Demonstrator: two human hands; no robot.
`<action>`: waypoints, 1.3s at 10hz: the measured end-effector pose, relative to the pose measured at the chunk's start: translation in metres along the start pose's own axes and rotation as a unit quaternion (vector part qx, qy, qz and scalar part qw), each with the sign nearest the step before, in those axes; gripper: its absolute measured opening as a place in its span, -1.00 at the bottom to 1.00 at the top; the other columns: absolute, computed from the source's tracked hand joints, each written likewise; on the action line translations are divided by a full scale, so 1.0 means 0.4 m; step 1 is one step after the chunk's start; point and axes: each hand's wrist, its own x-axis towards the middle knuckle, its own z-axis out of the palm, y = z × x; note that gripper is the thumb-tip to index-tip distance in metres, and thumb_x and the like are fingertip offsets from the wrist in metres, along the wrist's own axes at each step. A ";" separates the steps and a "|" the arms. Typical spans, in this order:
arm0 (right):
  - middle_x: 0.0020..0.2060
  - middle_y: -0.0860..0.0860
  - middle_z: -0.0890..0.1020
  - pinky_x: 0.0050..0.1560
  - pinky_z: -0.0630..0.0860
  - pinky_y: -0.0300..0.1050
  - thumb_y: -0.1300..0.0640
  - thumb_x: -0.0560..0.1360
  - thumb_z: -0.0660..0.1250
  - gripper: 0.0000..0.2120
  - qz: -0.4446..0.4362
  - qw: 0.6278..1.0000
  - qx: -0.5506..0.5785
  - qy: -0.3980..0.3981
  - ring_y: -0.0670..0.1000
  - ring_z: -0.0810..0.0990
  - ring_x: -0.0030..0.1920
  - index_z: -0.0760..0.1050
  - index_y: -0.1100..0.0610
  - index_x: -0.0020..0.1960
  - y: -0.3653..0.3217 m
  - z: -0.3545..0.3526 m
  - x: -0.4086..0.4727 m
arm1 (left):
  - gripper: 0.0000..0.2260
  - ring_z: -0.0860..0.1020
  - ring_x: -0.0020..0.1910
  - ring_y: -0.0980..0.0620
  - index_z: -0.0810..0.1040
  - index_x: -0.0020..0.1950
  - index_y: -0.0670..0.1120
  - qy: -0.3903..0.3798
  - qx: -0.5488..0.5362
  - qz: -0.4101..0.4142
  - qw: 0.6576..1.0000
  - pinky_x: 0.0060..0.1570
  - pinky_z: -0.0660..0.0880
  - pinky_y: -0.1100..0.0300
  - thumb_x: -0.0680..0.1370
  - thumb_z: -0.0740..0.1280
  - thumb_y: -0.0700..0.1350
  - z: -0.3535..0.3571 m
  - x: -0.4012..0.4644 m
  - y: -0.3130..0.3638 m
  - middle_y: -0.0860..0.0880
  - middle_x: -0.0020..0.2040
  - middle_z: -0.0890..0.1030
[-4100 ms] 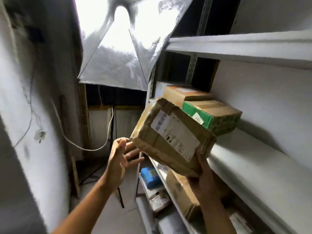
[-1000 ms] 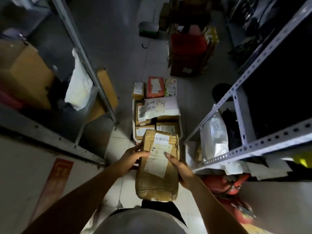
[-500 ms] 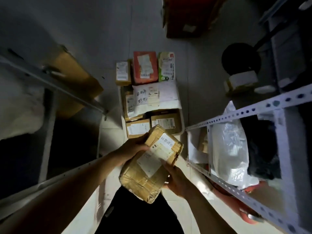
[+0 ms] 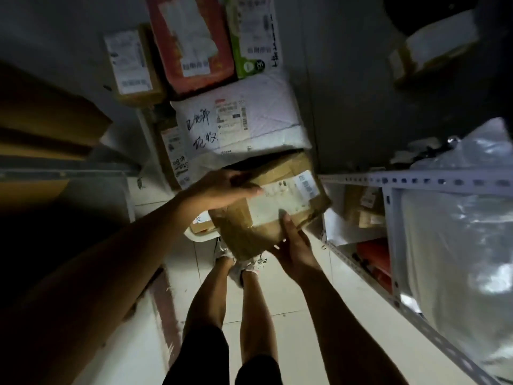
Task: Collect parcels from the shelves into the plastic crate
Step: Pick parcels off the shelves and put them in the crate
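Observation:
I look straight down at a brown taped parcel (image 4: 266,215) with a white label, held tilted over the near end of the white plastic crate (image 4: 198,237). My left hand (image 4: 222,188) lies flat across the parcel's top left. My right hand (image 4: 294,245) holds its near edge, thumb on top and fingers underneath. In the crate lie a white padded mailer (image 4: 238,120) with handwriting and a brown labelled box (image 4: 173,151). The held parcel hides the crate's near contents.
On the floor beyond the crate lie a small brown box (image 4: 130,65), a red parcel (image 4: 188,40) and a green-white parcel (image 4: 252,34). A metal rack (image 4: 416,182) with a clear plastic bag (image 4: 458,240) stands right. Cardboard (image 4: 50,120) sits on the left shelf. My feet (image 4: 244,265) stand below.
I carried the parcel from the upper shelf, turned and bent down. In the last half second it has dropped closer to the crate, and my left hand has slid onto its top.

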 end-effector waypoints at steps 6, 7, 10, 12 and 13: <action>0.31 0.25 0.57 0.17 0.61 0.25 0.12 0.57 0.43 -0.46 0.027 0.992 -0.013 0.121 0.21 0.63 0.21 0.33 0.12 0.49 -0.008 0.074 0.140 | -0.37 0.50 0.33 -0.14 0.24 0.57 -0.10 0.110 -0.203 -0.119 0.966 0.11 0.50 0.15 0.56 0.42 -0.13 0.082 0.063 -0.129 -0.11 0.42 0.46; 0.32 0.22 0.57 0.19 0.62 0.12 0.18 0.58 0.41 -0.46 0.014 0.989 -0.025 0.145 0.12 0.69 0.10 0.33 0.14 0.51 0.011 0.079 0.123 | -0.39 0.49 0.33 -0.11 0.22 0.57 -0.11 0.119 -0.174 -0.098 0.973 0.22 0.46 0.11 0.58 0.40 -0.15 0.098 0.050 -0.121 -0.08 0.42 0.45; -0.12 0.15 0.68 0.16 0.60 0.02 0.37 0.55 0.39 -0.48 -0.032 0.986 -0.052 0.157 0.19 0.66 -0.03 0.39 0.19 0.48 0.020 0.088 -0.101 | -0.42 0.59 0.16 -0.09 0.37 0.49 0.02 0.122 -0.140 -0.062 0.981 0.17 0.58 -0.07 0.51 0.47 0.00 0.164 -0.084 -0.081 -0.06 0.29 0.57; -0.19 0.09 0.63 -0.06 0.62 -0.05 0.29 0.59 0.38 -0.55 -0.067 0.967 -0.144 0.197 0.06 0.61 -0.23 0.39 0.21 0.44 0.044 0.049 -0.377 | -0.68 0.54 0.06 0.00 0.54 0.34 -0.05 0.060 -0.044 0.006 0.997 -0.12 0.50 0.23 0.58 0.34 -0.16 0.225 -0.306 0.045 -0.01 0.14 0.58; -0.12 0.13 0.65 -0.07 0.62 -0.02 0.24 0.59 0.39 -0.55 -0.080 0.954 -0.189 0.217 0.07 0.61 -0.21 0.41 0.21 0.44 0.077 -0.012 -0.530 | -0.72 0.56 0.01 0.01 0.57 0.29 -0.08 0.037 -0.007 0.055 0.998 -0.10 0.54 0.25 0.58 0.33 -0.20 0.276 -0.428 0.114 -0.02 0.12 0.62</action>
